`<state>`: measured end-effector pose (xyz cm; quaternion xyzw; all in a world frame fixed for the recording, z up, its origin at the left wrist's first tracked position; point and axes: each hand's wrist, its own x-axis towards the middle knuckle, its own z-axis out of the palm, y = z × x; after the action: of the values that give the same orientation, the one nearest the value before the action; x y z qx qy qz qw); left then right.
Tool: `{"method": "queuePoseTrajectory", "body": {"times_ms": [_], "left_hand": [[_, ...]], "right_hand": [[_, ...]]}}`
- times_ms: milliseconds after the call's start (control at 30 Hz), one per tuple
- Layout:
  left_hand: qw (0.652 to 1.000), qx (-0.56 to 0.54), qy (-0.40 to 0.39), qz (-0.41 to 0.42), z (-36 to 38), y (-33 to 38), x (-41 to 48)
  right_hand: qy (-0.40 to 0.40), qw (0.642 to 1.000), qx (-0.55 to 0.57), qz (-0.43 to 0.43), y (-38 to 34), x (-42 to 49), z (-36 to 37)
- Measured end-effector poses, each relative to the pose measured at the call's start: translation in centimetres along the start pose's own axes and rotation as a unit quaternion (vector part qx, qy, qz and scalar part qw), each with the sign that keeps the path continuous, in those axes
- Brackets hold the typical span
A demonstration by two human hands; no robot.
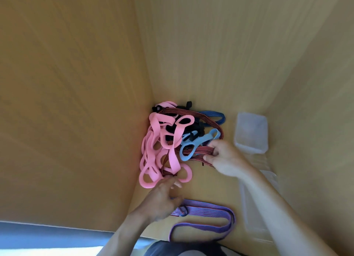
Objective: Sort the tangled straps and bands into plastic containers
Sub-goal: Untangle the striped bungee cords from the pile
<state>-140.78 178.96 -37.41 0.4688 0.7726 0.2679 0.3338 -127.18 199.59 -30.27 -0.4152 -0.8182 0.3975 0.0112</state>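
Note:
A tangled heap lies against the left wall: pink looped bands (153,150), a light blue looped band (199,142), black straps (199,129), a dark blue striped strap (214,115) and a red-and-black striped strap (193,150). My right hand (224,158) pinches the red striped strap at the heap's right side. My left hand (164,196) grips the same strap's other stretch by the lowest pink loop. A purple striped strap (206,211) lies loose near me.
Clear plastic containers stand in a row on the right: one (251,133) farther away, another (256,204) nearer, partly behind my right forearm. Wooden walls rise on the left (76,102) and behind (220,45). The wooden surface (222,186) ends near my body.

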Motion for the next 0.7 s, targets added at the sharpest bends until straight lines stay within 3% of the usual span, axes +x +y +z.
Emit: {"method": "queuePoseTrajectory", "body": {"times_ms": [333, 700], "left_hand": [[0.997, -0.069, 0.009, -0.026, -0.5, 0.7, 1.5], [0.991, -0.117, -0.021, -0.054, -1.1, 1.3, 2.8]], "right_hand": [[0.021, 0.974, 0.203, -0.099, -6.3, -1.9, -8.1], [0.045, 0.934, 0.274, -0.225, -11.3, -2.4, -14.8]]}}
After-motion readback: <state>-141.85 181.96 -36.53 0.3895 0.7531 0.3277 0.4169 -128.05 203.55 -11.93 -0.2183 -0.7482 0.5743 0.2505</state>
